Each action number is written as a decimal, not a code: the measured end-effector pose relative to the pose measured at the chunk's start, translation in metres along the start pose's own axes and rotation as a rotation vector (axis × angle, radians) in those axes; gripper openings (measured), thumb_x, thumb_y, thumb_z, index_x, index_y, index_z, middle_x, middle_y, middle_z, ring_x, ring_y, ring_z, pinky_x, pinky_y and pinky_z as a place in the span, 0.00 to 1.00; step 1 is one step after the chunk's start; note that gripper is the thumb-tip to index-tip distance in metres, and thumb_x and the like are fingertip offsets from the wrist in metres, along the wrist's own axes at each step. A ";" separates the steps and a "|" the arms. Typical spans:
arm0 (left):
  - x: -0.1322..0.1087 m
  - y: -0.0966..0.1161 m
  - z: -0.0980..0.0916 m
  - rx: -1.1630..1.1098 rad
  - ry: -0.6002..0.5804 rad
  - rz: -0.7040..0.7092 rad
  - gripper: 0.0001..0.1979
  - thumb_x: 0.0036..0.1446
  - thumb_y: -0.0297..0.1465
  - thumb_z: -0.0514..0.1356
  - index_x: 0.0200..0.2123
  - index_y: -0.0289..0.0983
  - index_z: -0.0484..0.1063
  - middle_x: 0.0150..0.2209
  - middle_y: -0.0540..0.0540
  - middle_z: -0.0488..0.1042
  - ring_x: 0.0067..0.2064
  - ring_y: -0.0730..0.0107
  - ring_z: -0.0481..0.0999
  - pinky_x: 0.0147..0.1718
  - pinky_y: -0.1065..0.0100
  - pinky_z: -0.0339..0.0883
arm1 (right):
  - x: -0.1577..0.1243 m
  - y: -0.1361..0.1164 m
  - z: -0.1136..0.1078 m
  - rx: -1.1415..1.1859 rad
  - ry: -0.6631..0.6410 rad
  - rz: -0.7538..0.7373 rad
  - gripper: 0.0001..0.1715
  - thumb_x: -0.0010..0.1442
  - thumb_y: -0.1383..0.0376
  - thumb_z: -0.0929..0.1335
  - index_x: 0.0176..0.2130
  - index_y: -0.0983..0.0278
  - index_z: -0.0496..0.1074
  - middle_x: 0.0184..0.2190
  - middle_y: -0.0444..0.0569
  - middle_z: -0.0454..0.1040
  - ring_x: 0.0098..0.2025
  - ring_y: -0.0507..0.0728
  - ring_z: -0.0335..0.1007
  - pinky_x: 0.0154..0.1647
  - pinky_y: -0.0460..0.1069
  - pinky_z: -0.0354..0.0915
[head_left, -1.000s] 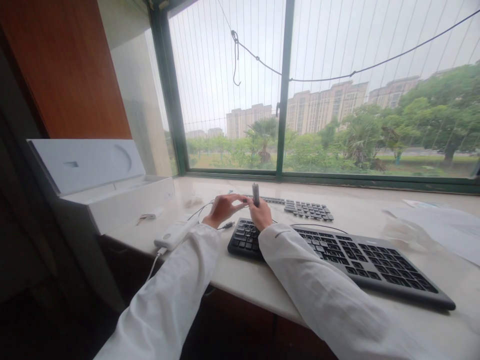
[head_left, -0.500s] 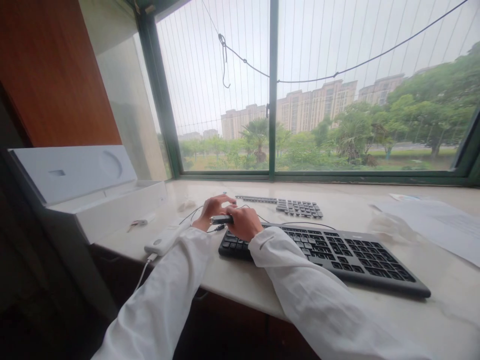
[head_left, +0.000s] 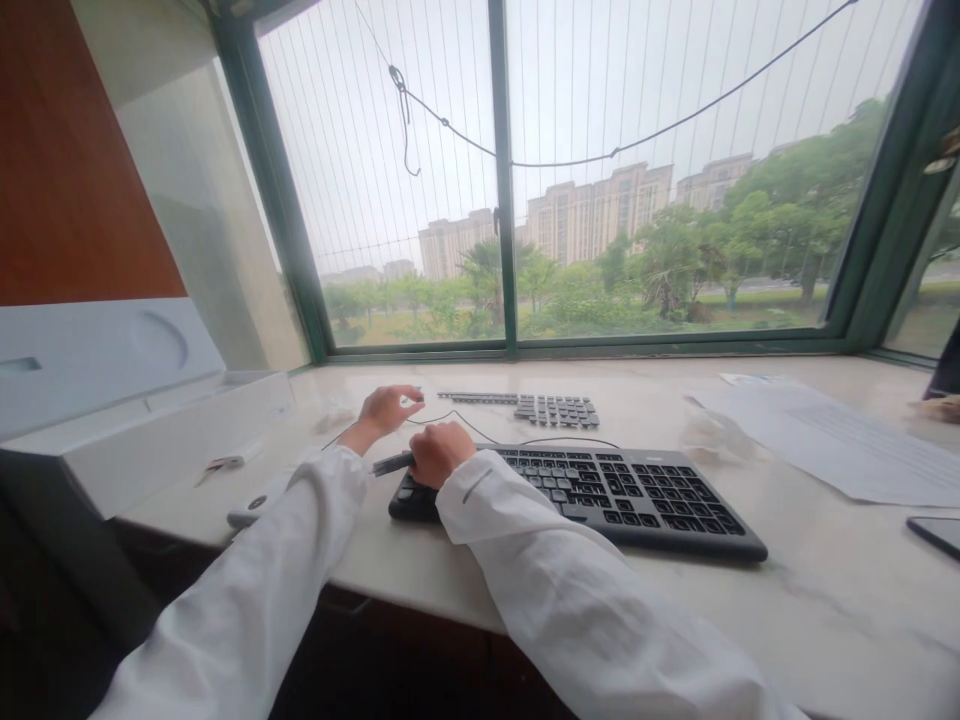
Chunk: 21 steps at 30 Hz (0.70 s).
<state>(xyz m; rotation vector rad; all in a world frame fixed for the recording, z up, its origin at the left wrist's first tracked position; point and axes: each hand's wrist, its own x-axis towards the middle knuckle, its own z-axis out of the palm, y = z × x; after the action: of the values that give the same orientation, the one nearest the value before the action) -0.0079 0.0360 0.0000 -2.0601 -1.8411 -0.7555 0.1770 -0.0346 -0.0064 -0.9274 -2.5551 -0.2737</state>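
Observation:
My left hand [head_left: 384, 411] is raised over the counter, left of the loose keycaps, with thumb and fingertips pinched on a small dark piece too small to name. My right hand [head_left: 444, 453] is closed around a dark stick-like tool [head_left: 393, 464], whose end points left. That hand is over the left end of a black keyboard [head_left: 675, 538] and hides part of it. Many key positions on the keyboard show bare sockets, while some keys are still fitted. Loose dark keycaps [head_left: 557, 411] lie in rows behind the keyboard. A thin black cable [head_left: 572, 440] runs behind it.
On the left an open white box [head_left: 247, 405] stands near a small white item [head_left: 236, 458] and a white device [head_left: 251, 508], partly behind my sleeve. Paper sheets [head_left: 840, 445] and crumpled clear plastic [head_left: 720, 440] lie right. A dark flat object [head_left: 937, 535] is at the right edge.
My hands, close together before, are now apart: the left one has moved away with the small piece. The right hand still grips the tool. The view has turned right.

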 end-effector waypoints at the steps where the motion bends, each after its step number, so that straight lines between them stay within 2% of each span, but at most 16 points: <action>1: 0.008 0.000 0.000 0.030 -0.030 0.008 0.12 0.53 0.44 0.60 0.39 0.48 0.77 0.42 0.55 0.79 0.45 0.63 0.76 0.43 0.67 0.66 | 0.001 0.001 0.001 0.007 0.010 0.003 0.18 0.56 0.60 0.63 0.36 0.68 0.78 0.31 0.60 0.77 0.34 0.64 0.75 0.33 0.54 0.65; 5: 0.042 -0.002 0.004 0.115 -0.159 0.049 0.12 0.52 0.45 0.60 0.37 0.49 0.77 0.39 0.55 0.80 0.41 0.65 0.76 0.40 0.69 0.65 | 0.004 0.006 0.007 0.039 0.048 0.023 0.15 0.52 0.64 0.65 0.36 0.67 0.79 0.30 0.59 0.77 0.34 0.64 0.75 0.32 0.54 0.66; 10: 0.074 -0.002 0.024 0.194 -0.299 0.095 0.12 0.51 0.45 0.60 0.35 0.48 0.78 0.40 0.55 0.79 0.43 0.64 0.75 0.40 0.70 0.63 | 0.005 0.017 0.006 0.050 0.009 0.093 0.16 0.51 0.66 0.65 0.38 0.66 0.78 0.32 0.57 0.78 0.37 0.64 0.75 0.35 0.54 0.67; 17: 0.095 -0.002 0.054 0.241 -0.364 0.163 0.11 0.51 0.42 0.60 0.36 0.47 0.78 0.42 0.52 0.79 0.44 0.64 0.74 0.41 0.70 0.62 | 0.003 0.036 -0.007 0.058 -0.142 0.359 0.14 0.54 0.68 0.66 0.41 0.66 0.77 0.38 0.57 0.77 0.44 0.59 0.74 0.42 0.52 0.66; 21: 0.104 -0.001 0.062 0.262 -0.372 0.164 0.11 0.51 0.41 0.60 0.36 0.47 0.78 0.42 0.51 0.79 0.44 0.63 0.74 0.40 0.70 0.62 | 0.001 0.036 -0.010 0.078 -0.160 0.407 0.14 0.54 0.69 0.66 0.40 0.66 0.76 0.39 0.57 0.77 0.44 0.59 0.74 0.42 0.52 0.66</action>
<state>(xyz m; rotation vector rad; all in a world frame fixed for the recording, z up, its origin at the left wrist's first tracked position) 0.0088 0.1556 0.0053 -2.2472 -1.7994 -0.0836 0.2031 -0.0095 0.0041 -1.4560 -2.4195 0.0207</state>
